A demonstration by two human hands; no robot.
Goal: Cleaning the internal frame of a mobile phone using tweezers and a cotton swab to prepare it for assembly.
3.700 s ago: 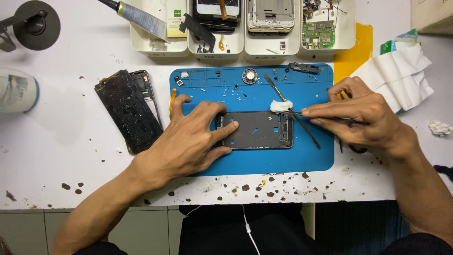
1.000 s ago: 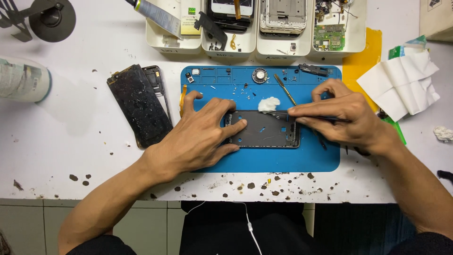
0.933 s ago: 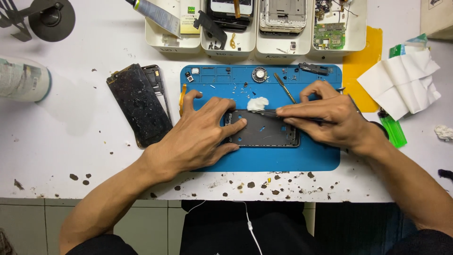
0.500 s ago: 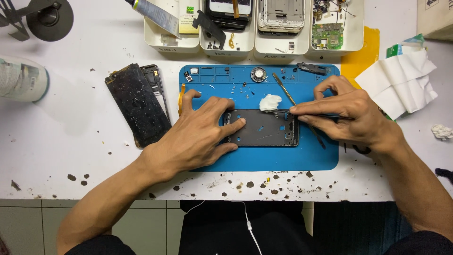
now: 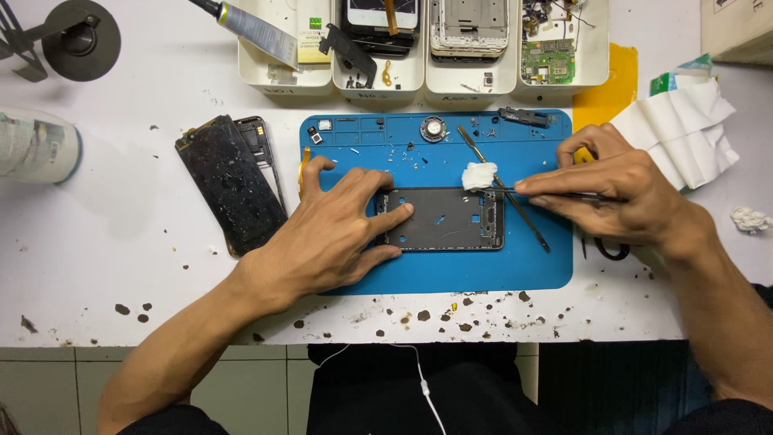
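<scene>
Blue rubber mat (image 5: pixel 451 274) lies in the middle of a white surface (image 5: pixel 121 258) flecked with dark debris, and everything here is placed from that mat. At its centre rests a black phone frame (image 5: pixel 451 219), lying flat. The left hand (image 5: pixel 330 234) presses down on the frame's left end, fingers spread and flat, closed on nothing. The right hand (image 5: pixel 620 189), over the mat's right edge, has its grip pinched shut on thin tweezers (image 5: pixel 555 193) whose tip holds a small white wad (image 5: pixel 479 175) at the frame's top right corner. Half a second earlier the wad sat at much the same corner, and just before that further left along the top edge (so the wiping stroke appears to run back and forth along that edge). A thin metal pry tool (image 5: pixel 503 189) lies slantwise beside the wad. Left of the mat lies a cracked black screen (image 5: pixel 229 184); above it stand white trays (image 5: pixel 423 68) of phone parts; to its right, crumpled white tissue (image 5: pixel 676 133).
</scene>
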